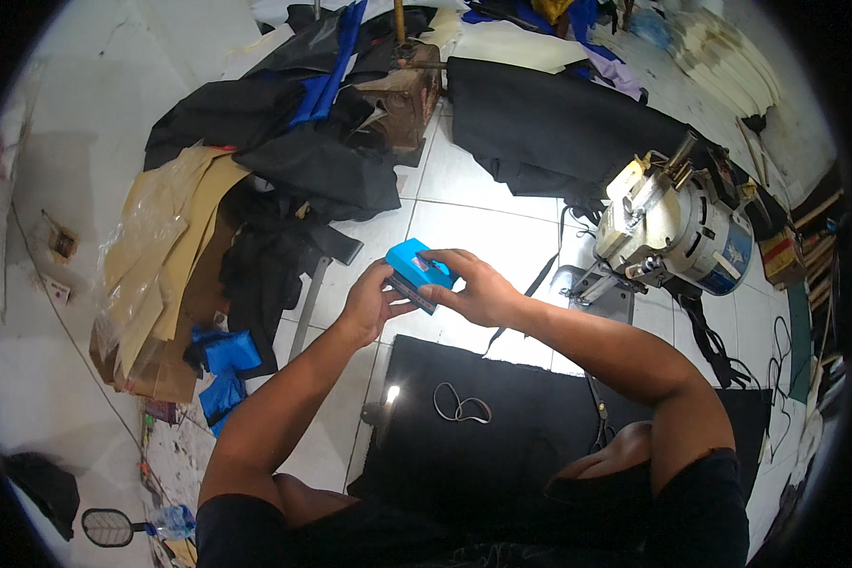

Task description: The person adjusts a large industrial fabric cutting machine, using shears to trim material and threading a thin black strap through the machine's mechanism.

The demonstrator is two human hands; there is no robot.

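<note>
Small blue box (407, 260), tilted above white floor tiles (483, 227)
The left hand (370, 305) grips its left side; the right hand (483, 292), half curled, clasps its right. Its near side looks darker.

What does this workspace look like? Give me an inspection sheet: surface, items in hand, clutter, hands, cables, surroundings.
Surface: white tiled floor, partly covered by a black sheet close to the person.
Items in hand: small blue box, held off the floor.
Clutter: looped band on the black sheet; scissors to its right, partly hidden; heaped black material at left.
Hands: left hand and right hand grip the box from opposite sides.
Cables: thin dark cable along the left wall.
Surroundings: motorized machine at right; racket-shaped swatter lower left.
</note>
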